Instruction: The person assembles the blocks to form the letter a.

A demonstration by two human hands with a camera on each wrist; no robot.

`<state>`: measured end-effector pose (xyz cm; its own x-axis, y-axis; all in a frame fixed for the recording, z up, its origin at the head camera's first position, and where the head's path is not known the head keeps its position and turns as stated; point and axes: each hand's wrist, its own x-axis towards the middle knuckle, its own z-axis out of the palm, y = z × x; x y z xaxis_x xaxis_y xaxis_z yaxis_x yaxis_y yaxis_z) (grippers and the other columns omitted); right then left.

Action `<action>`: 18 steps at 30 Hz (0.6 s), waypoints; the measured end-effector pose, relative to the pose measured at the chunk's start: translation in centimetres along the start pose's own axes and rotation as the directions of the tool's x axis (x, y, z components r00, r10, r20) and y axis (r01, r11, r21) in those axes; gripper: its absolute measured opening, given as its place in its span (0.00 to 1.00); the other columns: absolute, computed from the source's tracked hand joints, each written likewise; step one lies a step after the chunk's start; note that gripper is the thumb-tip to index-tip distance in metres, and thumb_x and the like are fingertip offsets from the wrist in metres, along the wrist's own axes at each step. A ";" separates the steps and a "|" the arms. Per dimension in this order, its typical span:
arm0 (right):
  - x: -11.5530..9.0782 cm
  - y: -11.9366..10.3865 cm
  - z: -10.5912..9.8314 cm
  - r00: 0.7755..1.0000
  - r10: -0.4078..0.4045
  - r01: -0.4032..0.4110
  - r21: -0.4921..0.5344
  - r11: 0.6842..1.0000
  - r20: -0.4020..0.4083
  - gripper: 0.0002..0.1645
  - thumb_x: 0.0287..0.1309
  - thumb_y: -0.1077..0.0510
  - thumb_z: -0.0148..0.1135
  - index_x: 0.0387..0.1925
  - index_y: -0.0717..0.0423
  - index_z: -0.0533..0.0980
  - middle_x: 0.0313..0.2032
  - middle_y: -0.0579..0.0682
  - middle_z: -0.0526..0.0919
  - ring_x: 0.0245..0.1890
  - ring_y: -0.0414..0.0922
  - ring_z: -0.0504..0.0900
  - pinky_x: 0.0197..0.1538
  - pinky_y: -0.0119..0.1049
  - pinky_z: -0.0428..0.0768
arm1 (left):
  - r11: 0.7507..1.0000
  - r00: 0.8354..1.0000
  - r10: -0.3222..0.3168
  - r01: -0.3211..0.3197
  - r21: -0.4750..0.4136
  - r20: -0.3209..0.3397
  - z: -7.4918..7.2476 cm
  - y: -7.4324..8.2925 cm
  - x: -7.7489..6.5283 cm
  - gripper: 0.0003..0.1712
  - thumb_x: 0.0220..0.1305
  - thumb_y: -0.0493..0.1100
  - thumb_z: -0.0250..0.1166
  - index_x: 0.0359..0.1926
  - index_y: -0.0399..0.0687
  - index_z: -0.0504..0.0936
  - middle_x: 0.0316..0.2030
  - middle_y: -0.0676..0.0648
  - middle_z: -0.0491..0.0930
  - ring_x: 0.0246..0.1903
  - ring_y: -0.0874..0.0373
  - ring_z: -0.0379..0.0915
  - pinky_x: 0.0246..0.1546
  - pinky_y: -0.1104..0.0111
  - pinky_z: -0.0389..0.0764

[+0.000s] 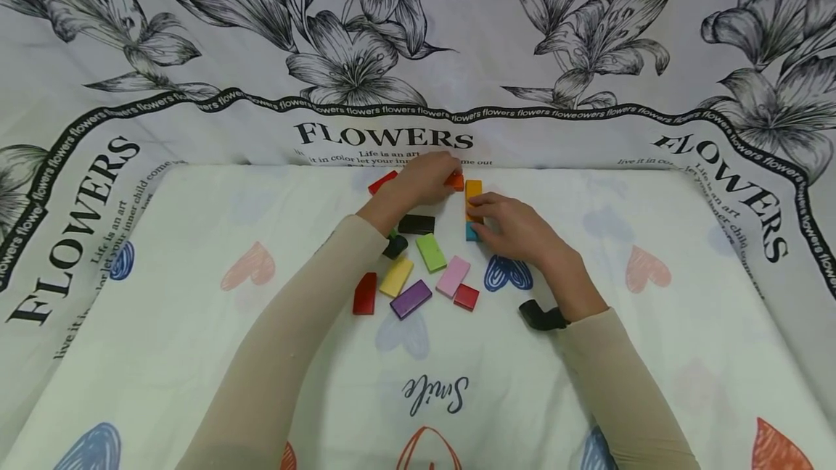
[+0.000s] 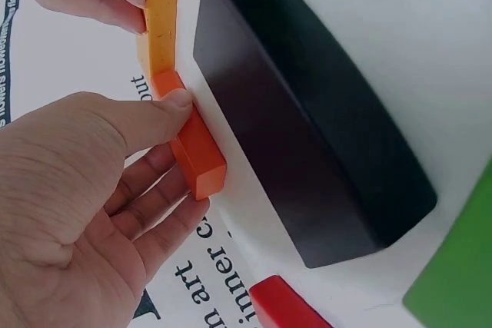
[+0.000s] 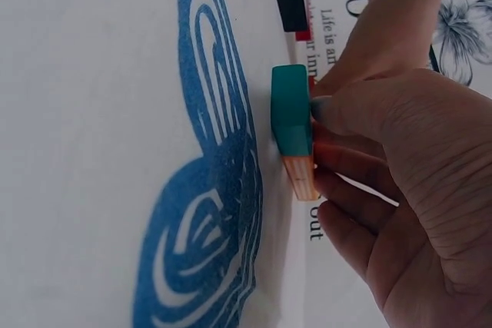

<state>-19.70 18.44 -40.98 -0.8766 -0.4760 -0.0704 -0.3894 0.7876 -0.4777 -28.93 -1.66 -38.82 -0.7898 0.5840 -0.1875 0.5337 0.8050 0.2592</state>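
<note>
My left hand [image 2: 84,182] pinches an orange block [image 2: 201,147] between thumb and fingers. One end of it meets a yellow-orange block [image 2: 161,28] at a corner. Across the row, my right hand [image 1: 519,227] has its fingers bent over that yellow-orange block, also seen in the head view [image 1: 474,191]. The right thumb lies against a teal block [image 3: 290,109], which adjoins the yellow-orange block at its near end. A black block [image 2: 307,120] with a curved side lies close to my left hand. Part of a red block [image 1: 382,182] shows behind the left wrist.
Nearer to me lie a light green block [image 1: 431,252], a yellow block [image 1: 396,278], a purple block [image 1: 411,299], a pink block [image 1: 453,276] and two red ones [image 1: 364,294]. The printed white cloth [image 1: 653,383] spreads under everything. A black wrist camera [image 1: 542,315] sits beneath the right wrist.
</note>
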 end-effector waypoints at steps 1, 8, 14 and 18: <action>0.0 0.0 0.0 1.000 0.000 0.000 0.000 1.000 0.000 0.25 0.72 0.52 0.65 0.66 0.56 0.81 0.71 0.55 0.79 0.75 0.56 0.74 0.78 0.55 0.72 | 1.000 1.000 0.002 -0.002 -0.002 -0.001 0.0 0.0 0.1 0.22 0.76 0.46 0.66 0.66 0.45 0.80 0.59 0.45 0.81 0.55 0.50 0.75 0.66 0.59 0.78; -0.1 0.0 -0.2 1.000 0.003 -0.003 -0.001 1.000 0.003 0.25 0.72 0.53 0.66 0.66 0.56 0.81 0.71 0.55 0.78 0.75 0.56 0.74 0.78 0.54 0.73 | 1.000 1.000 -0.003 0.003 -0.017 0.013 0.0 0.2 0.2 0.23 0.75 0.46 0.67 0.67 0.46 0.79 0.58 0.46 0.81 0.54 0.50 0.74 0.65 0.59 0.78; 0.0 -0.2 -0.2 1.000 0.008 -0.008 0.002 1.000 0.005 0.25 0.72 0.52 0.66 0.66 0.56 0.81 0.71 0.55 0.78 0.75 0.56 0.74 0.77 0.54 0.73 | 1.000 1.000 -0.004 0.004 -0.023 0.003 0.1 0.3 0.1 0.22 0.75 0.45 0.67 0.66 0.46 0.80 0.56 0.46 0.81 0.52 0.50 0.74 0.63 0.60 0.78; 0.0 -0.2 -0.2 1.000 0.012 -0.012 0.000 1.000 0.008 0.25 0.72 0.52 0.66 0.66 0.56 0.81 0.71 0.55 0.78 0.75 0.56 0.74 0.78 0.54 0.73 | 1.000 1.000 -0.008 0.008 -0.023 0.003 0.2 0.4 0.1 0.22 0.75 0.45 0.67 0.66 0.46 0.80 0.57 0.45 0.81 0.54 0.50 0.74 0.65 0.60 0.78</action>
<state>-19.69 18.37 -40.74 -0.8787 -0.4700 -0.0834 -0.3791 0.7933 -0.4765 -28.71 -1.27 -38.94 -0.7930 0.5779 -0.1926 0.5202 0.8070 0.2796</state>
